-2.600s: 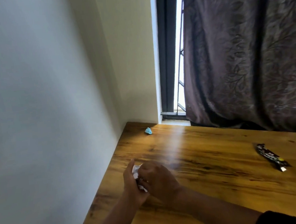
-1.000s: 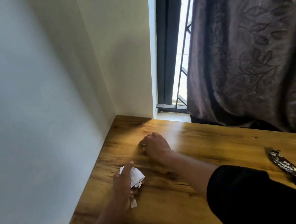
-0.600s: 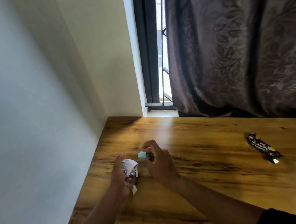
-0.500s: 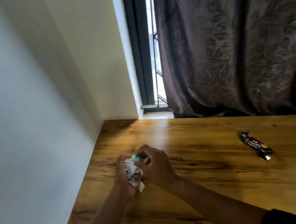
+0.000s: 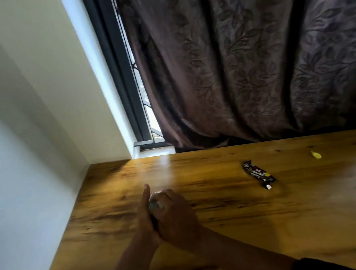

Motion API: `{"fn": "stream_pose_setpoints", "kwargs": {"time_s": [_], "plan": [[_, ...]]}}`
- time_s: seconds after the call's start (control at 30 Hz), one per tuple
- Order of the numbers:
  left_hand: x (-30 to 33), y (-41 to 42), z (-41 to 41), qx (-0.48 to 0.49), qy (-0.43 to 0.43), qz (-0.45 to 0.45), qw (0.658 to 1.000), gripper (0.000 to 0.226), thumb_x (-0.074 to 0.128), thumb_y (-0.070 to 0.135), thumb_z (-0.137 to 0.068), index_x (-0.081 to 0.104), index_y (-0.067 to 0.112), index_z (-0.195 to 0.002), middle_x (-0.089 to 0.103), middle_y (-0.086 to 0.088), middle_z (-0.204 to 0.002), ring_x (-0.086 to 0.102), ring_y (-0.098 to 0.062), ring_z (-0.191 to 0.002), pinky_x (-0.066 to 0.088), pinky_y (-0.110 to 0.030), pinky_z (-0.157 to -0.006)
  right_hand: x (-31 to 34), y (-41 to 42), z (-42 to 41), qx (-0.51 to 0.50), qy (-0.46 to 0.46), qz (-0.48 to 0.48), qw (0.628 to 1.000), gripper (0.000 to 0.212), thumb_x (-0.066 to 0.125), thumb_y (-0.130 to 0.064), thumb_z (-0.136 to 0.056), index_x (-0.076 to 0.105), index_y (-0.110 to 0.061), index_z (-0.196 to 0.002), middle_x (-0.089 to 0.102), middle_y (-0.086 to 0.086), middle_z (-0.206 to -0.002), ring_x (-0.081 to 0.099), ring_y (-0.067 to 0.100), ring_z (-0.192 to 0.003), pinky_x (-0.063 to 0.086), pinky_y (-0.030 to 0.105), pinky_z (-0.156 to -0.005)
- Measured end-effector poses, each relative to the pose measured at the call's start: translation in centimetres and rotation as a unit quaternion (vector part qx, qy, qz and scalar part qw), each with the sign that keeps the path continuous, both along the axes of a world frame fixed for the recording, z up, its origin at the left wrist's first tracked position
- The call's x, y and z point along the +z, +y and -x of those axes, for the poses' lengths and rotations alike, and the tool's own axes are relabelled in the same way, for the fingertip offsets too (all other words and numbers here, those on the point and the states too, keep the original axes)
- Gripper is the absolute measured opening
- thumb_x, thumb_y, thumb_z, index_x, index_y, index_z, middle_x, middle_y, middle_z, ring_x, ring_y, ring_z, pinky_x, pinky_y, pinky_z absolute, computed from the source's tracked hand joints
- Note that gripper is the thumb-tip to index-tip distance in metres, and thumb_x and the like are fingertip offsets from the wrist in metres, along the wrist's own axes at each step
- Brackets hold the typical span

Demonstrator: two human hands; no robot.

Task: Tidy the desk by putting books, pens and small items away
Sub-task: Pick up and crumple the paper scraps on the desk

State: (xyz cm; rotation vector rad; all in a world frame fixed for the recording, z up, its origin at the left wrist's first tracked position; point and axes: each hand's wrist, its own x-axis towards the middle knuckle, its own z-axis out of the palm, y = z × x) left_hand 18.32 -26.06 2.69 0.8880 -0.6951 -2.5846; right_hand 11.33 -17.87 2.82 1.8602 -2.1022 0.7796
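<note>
Both hands meet over the wooden desk near its left side. My left hand holds a crumpled white paper wad, thumb pointing up. My right hand is cupped over the wad with its fingers curled round it, hiding most of it. The small teal scrap I picked up is not visible; it is hidden between the hands. A black snack wrapper lies flat on the desk to the right. Farther right lies a small yellow scrap.
A white wall borders the desk's left edge and meets the back corner. A dark patterned curtain hangs over the window behind the desk's rear edge, with a black window frame showing at its left.
My right hand fetched the teal scrap from the back corner and brought it to the paper wad. Both hands now close over the wad, and the view has swung right.
</note>
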Motion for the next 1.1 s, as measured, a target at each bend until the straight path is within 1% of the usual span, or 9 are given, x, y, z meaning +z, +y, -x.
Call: {"fn": "stream_pose_setpoints", "kwargs": {"time_s": [0.07,0.17,0.27,0.37,0.5,0.77,0.9,1.03,1.1], "plan": [[-1.3,1.0,1.2,-0.006,-0.019,0.026,0.999,0.058,0.077,0.064,-0.079,0.071,0.009,-0.098,0.060,-0.010,-0.093,0.062,-0.025,-0.095,0.047,-0.038,-0.090,0.1,1.5,1.3,0.008,-0.004,-0.028,1.000,0.030,0.055,-0.027,-0.088,0.073,-0.012,-0.107,0.064,0.006,-0.117,0.052,0.025,-0.108,0.048,0.041,-0.083],[-2.9,1.8,3.0,-0.007,-0.057,0.038,0.998,0.086,0.088,0.063,-0.064,0.067,0.003,-0.121,0.066,-0.015,-0.094,0.069,-0.028,-0.090,0.057,-0.037,-0.076,-0.1,3.6,4.3,0.043,-0.115,-0.064,0.990,0.028,0.059,-0.022,-0.082,0.077,-0.012,-0.101,0.068,0.004,-0.116,0.052,0.023,-0.108,0.044,0.037,-0.091],[-3.7,2.8,5.6,-0.024,-0.099,0.061,0.993,0.054,0.065,0.053,-0.087,0.065,0.001,-0.103,0.071,-0.014,-0.069,0.071,-0.025,-0.055,0.059,-0.029,-0.051,-0.7,5.4,7.9,-0.006,-0.216,-0.036,0.976,0.027,0.058,-0.021,-0.085,0.078,-0.014,-0.102,0.073,0.001,-0.113,0.060,0.018,-0.106,0.046,0.033,-0.097],[-3.7,4.1,7.7,-0.021,-0.151,0.123,0.981,0.043,0.064,0.041,-0.093,0.057,0.000,-0.084,0.056,-0.016,-0.051,0.052,-0.019,-0.032,0.037,-0.016,-0.032,-1.2,8.1,12.5,-0.149,-0.189,-0.030,0.970,0.030,0.049,-0.027,-0.091,0.073,-0.024,-0.109,0.069,-0.003,-0.109,0.060,0.016,-0.101,0.054,0.040,-0.086],[-3.5,5.5,9.4,-0.055,-0.156,0.130,0.978,0.033,0.056,0.035,-0.101,0.051,0.006,-0.089,0.053,-0.013,-0.051,0.046,-0.015,-0.031,0.031,-0.014,-0.031,-1.9,12.7,19.8,-0.279,-0.109,-0.068,0.952,0.037,0.052,-0.026,-0.091,0.069,-0.027,-0.124,0.062,-0.003,-0.128,0.053,0.025,-0.120,0.046,0.043,-0.098],[-3.4,7.2,11.4,-0.111,-0.165,0.104,0.974,0.037,0.058,0.040,-0.099,0.050,0.005,-0.093,0.053,-0.015,-0.058,0.046,-0.014,-0.033,0.033,-0.016,-0.031,-2.7,15.0,28.2,-0.412,-0.216,-0.224,0.857,0.050,0.062,-0.037,-0.096,0.051,-0.018,-0.141,0.053,0.011,-0.137,0.048,0.034,-0.126,0.047,0.045,-0.100],[-3.1,8.0,11.8,-0.120,-0.160,0.111,0.973,0.041,0.055,0.039,-0.100,0.053,0.002,-0.082,0.051,-0.015,-0.058,0.044,-0.014,-0.036,0.033,-0.016,-0.033,-3.2,15.2,28.8,-0.391,-0.229,-0.225,0.863,0.042,0.066,-0.018,-0.087,0.059,-0.034,-0.126,0.062,0.002,-0.127,0.058,0.029,-0.116,0.053,0.039,-0.093],[-2.9,8.1,12.2,-0.103,-0.175,0.116,0.972,0.037,0.058,0.038,-0.100,0.052,0.002,-0.091,0.051,-0.016,-0.059,0.047,-0.016,-0.035,0.037,-0.018,-0.032,-3.0,15.2,28.6,-0.419,-0.298,-0.172,0.840,0.010,0.069,-0.022,-0.091,0.070,-0.031,-0.093,0.073,-0.010,-0.096,0.067,0.014,-0.085,0.055,0.024,-0.071],[-2.9,8.2,12.4,-0.087,-0.165,0.118,0.975,0.038,0.060,0.040,-0.099,0.055,0.003,-0.092,0.053,-0.016,-0.060,0.049,-0.016,-0.035,0.038,-0.018,-0.031,-2.3,15.3,27.8,-0.403,-0.356,-0.121,0.834,0.006,0.074,-0.026,-0.090,0.072,-0.032,-0.088,0.074,-0.011,-0.094,0.069,0.013,-0.087,0.053,0.024,-0.070]]}}
